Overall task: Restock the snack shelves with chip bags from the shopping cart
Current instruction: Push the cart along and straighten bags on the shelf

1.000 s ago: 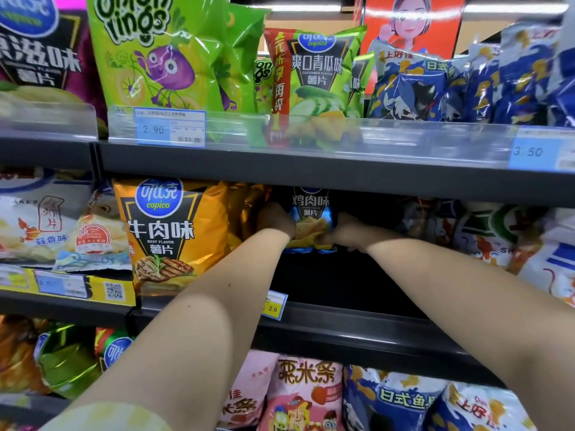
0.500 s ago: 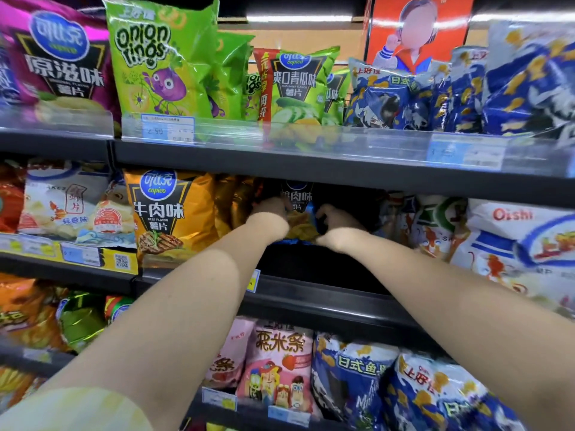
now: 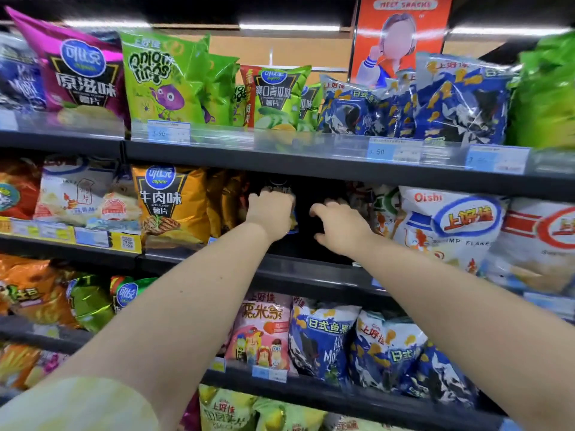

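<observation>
A dark blue chicken-flavour chip bag point(image 3: 279, 185) stands deep in a dark gap on the middle shelf point(image 3: 311, 276), mostly hidden behind my left hand point(image 3: 270, 213). That hand reaches into the gap and grips the front of the bag. My right hand point(image 3: 339, 226) hovers just to the right of the bag, in the empty dark slot, with its fingers loosely curled and nothing in them. The shopping cart is out of view.
An orange beef-flavour bag point(image 3: 169, 206) stands left of the gap and white Oishi bags point(image 3: 448, 227) right of it. The upper shelf point(image 3: 280, 157) overhangs the gap, with green and blue bags on it. More bags fill the lower shelf point(image 3: 311, 390).
My right hand has let go of the dark blue bag and drawn back to the right. The left hand stays on the bag. The view has pulled back and tilted down.
</observation>
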### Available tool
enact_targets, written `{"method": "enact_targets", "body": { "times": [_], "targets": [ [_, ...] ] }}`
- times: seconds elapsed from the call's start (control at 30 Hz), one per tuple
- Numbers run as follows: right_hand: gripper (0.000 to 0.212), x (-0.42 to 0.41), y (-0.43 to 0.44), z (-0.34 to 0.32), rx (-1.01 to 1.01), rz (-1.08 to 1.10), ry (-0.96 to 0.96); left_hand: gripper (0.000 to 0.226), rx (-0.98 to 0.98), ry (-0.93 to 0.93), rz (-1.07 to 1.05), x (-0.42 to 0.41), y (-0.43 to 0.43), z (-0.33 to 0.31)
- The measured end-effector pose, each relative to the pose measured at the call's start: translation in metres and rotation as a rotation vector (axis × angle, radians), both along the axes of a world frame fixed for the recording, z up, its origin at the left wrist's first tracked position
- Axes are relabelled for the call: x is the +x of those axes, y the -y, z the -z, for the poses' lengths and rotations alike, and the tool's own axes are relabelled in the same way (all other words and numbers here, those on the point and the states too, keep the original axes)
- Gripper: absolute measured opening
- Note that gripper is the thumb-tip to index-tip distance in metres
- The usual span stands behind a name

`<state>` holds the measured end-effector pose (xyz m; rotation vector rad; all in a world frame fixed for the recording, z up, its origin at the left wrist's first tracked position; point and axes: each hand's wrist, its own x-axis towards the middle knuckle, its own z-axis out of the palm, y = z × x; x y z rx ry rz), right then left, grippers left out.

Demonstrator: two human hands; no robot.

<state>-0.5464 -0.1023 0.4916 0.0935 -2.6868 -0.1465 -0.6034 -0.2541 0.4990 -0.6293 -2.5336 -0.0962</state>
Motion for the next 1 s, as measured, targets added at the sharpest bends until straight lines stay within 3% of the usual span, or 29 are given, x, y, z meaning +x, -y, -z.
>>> {"method": "enact_targets", "body": {
  "times": [0.17, 0.37, 0.7, 1.0],
  "targets": [
    [0.044, 0.048, 0.014, 0.006, 0.057, 0.093, -0.067, 0.034, 0.000, 0.008, 0.044, 0.037, 0.008, 0.001],
    [0.043, 0.122, 0.031, 0.034, 0.036, 0.296, -0.058, 0.033, 0.012, 0.003, 0.184, 0.100, 0.007, 0.047],
    [0.038, 0.287, 0.015, 0.106, 0.091, 0.647, 0.150, 0.027, -0.156, 0.054, 0.511, 0.224, -0.040, 0.123],
    [0.038, 0.466, -0.020, 0.185, -0.003, 0.919, 0.260, 0.022, -0.205, 0.171, 0.855, 0.380, -0.120, 0.199]
  ]
}}
